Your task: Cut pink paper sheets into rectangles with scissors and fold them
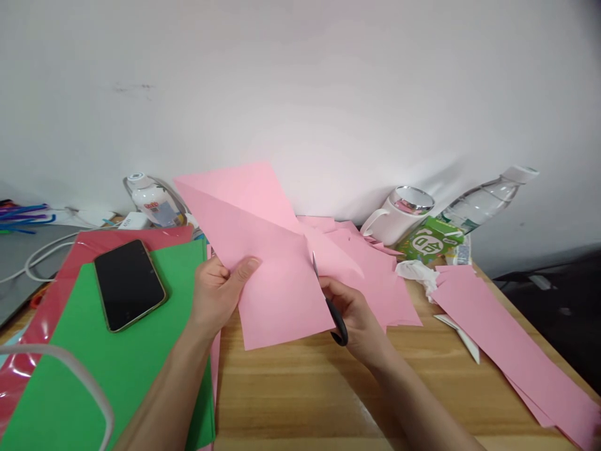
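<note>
My left hand (218, 291) pinches a pink sheet of paper (284, 294) near its left edge, thumb on top, and holds it up off the table. In my right hand (354, 316) is a pair of scissors (339, 322) with black handles. Its blade is at the sheet's right side, where a cut strip (333, 250) bends away to the right. The fingers of my right hand are partly hidden behind the handle and paper. Behind and to the right lie several more pink sheets (375, 269) on the wooden table (282, 401).
To the left, a phone (129, 285) rests on green paper (164, 351). A white bottle (157, 200) stands behind it. At the back right are a white mug (399, 216), a green box (425, 241), a tilted clear bottle (486, 200) and crumpled tissue (420, 274). Long pink strips (511, 344) line the right edge.
</note>
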`<state>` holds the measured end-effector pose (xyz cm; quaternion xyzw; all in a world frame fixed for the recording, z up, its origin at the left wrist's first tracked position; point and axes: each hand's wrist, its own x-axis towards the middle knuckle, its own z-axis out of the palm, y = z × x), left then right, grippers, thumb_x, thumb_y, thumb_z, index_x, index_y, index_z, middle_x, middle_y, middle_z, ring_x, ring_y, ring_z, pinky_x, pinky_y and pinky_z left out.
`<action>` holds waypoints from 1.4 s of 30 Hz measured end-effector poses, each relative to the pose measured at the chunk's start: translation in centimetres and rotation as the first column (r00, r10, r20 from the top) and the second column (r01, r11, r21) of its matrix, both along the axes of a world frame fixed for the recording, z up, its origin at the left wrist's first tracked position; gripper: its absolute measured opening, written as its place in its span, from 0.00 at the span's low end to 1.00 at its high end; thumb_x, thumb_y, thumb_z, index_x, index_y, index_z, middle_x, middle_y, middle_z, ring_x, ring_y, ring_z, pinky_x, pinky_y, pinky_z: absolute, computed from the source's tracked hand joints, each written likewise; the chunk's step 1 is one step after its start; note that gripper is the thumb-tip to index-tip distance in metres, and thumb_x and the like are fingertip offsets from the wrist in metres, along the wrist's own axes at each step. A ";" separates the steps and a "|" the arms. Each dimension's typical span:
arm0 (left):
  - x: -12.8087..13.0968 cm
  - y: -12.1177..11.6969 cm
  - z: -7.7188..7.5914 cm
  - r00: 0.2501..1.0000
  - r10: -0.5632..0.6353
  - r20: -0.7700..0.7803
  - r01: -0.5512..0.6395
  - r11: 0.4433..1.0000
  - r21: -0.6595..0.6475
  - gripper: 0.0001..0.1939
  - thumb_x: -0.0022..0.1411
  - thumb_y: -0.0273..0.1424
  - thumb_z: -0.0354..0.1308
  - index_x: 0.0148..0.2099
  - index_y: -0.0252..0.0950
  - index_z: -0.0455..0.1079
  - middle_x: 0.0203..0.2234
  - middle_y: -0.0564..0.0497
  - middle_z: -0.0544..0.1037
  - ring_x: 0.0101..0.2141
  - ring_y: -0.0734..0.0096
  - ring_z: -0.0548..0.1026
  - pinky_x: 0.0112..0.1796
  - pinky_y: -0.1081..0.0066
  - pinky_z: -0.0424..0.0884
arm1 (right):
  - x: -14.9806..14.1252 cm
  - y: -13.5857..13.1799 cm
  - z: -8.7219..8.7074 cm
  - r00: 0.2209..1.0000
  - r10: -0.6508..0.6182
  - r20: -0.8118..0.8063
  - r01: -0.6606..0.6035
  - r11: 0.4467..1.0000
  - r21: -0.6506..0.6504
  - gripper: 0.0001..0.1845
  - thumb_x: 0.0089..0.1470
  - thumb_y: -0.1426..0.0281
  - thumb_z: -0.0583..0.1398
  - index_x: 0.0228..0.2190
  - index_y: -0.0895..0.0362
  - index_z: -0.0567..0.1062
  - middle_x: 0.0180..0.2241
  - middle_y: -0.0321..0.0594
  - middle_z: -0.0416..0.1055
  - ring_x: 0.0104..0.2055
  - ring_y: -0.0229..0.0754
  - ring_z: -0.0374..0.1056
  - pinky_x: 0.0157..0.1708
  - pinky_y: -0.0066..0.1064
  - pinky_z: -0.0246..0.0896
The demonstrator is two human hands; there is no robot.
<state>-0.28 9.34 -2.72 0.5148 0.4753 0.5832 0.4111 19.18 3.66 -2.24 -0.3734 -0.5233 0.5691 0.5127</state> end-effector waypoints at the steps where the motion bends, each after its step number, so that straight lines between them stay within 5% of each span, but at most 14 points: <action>1: 0.0 0.0 0.0 1.000 -0.003 0.000 0.003 1.000 -0.003 0.08 0.47 0.34 0.65 0.28 0.34 0.73 0.19 0.54 0.73 0.21 0.74 0.69 0.22 0.74 0.67 | 0.0 0.0 0.0 1.000 -0.008 0.002 0.008 1.000 -0.003 0.22 0.36 0.59 0.69 0.33 0.56 0.74 0.31 0.41 0.76 0.36 0.42 0.71 0.36 0.29 0.65; 28: 0.1 -0.1 0.4 1.000 -0.004 0.007 0.004 1.000 -0.025 0.09 0.47 0.34 0.65 0.27 0.34 0.73 0.20 0.54 0.74 0.22 0.73 0.69 0.22 0.74 0.66 | -0.2 0.0 -0.1 1.000 -0.020 0.012 0.020 1.000 0.008 0.23 0.36 0.56 0.68 0.33 0.55 0.74 0.29 0.41 0.76 0.34 0.44 0.72 0.34 0.30 0.66; 42: -0.2 0.0 -0.1 1.000 0.007 -0.020 -0.008 1.000 -0.015 0.09 0.47 0.34 0.65 0.29 0.34 0.73 0.20 0.54 0.73 0.21 0.73 0.69 0.22 0.74 0.66 | -0.3 0.0 -0.4 0.998 -0.016 -0.064 0.014 1.000 -0.019 0.20 0.35 0.63 0.70 0.33 0.54 0.75 0.29 0.38 0.76 0.33 0.41 0.72 0.33 0.27 0.65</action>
